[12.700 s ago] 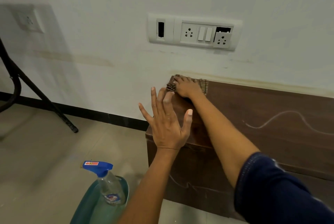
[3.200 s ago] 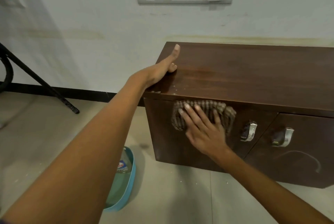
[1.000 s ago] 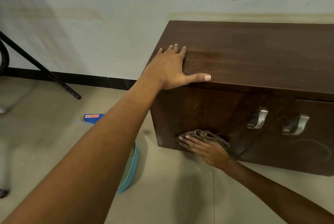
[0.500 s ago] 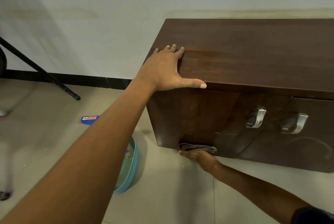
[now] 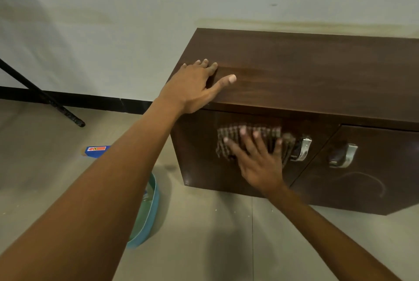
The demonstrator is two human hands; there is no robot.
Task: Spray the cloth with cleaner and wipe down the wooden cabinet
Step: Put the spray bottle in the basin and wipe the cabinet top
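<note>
A checked cloth [image 5: 268,139] lies spread against the front of the wooden cabinet [image 5: 317,72], on its left door just below the top edge and beside the left of two metal handles [image 5: 302,148]. The person's right hand [image 5: 258,163] presses it flat to the door, fingers straight and splayed, gripping nothing. The left hand [image 5: 195,86] rests palm-down on the cabinet's top at its front left corner, fingers relaxed and thumb out. On the floor left of the cabinet, the blue head of a spray bottle [image 5: 96,150] shows above the left forearm, with a teal basin [image 5: 147,212] partly hidden beneath that arm. Farther left of the cabinet, a black stand leg [image 5: 45,99] slants to the floor.
</note>
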